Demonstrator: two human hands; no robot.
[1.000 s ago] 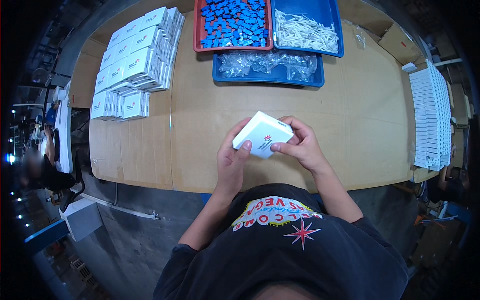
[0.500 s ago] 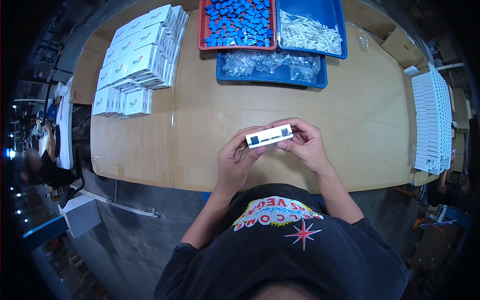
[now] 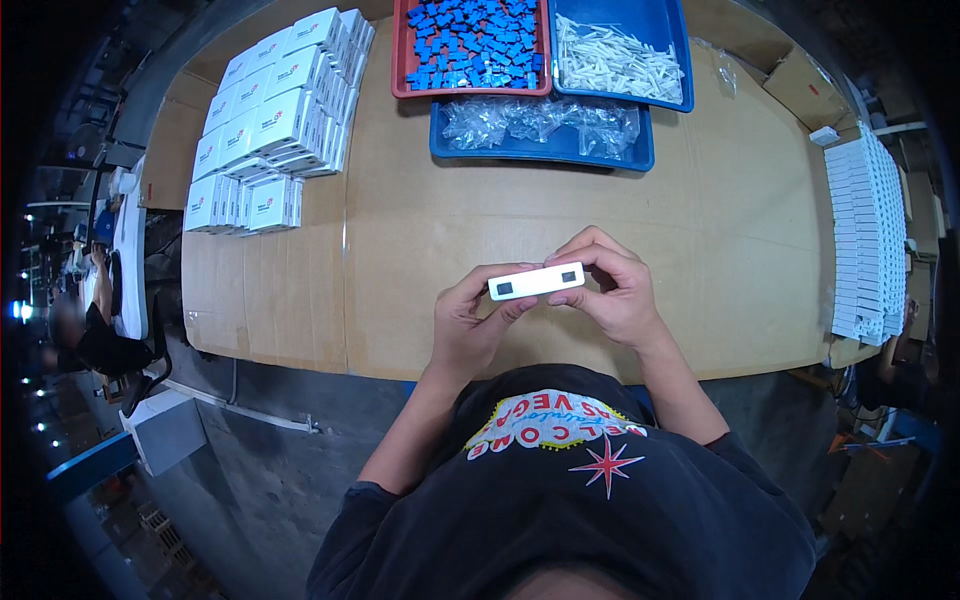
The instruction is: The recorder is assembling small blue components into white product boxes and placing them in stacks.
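Note:
A small white rectangular plastic case (image 3: 541,283) with a dark square opening near each end of its facing side is held above the near middle of the table. My left hand (image 3: 470,310) pinches its left end, thumb below and fingers along the top and back. At the other end, my right hand (image 3: 612,290) grips it between thumb and index finger, with the other fingers bent behind. The back of the case and some fingertips are hidden.
Stacked white boxes (image 3: 262,130) stand at the far left. A red tray (image 3: 470,93) of blue pieces, a blue tray (image 3: 688,60) of white sticks and another blue tray (image 3: 540,160) of clear plastic bags sit at the back. White cases (image 3: 865,240) are piled along the cardboard-covered table's (image 3: 400,250) right edge.
The case has tipped in my hands; the dark slot between its two openings no longer shows, and that stretch looks plain white. My right fingers have shifted slightly on it.

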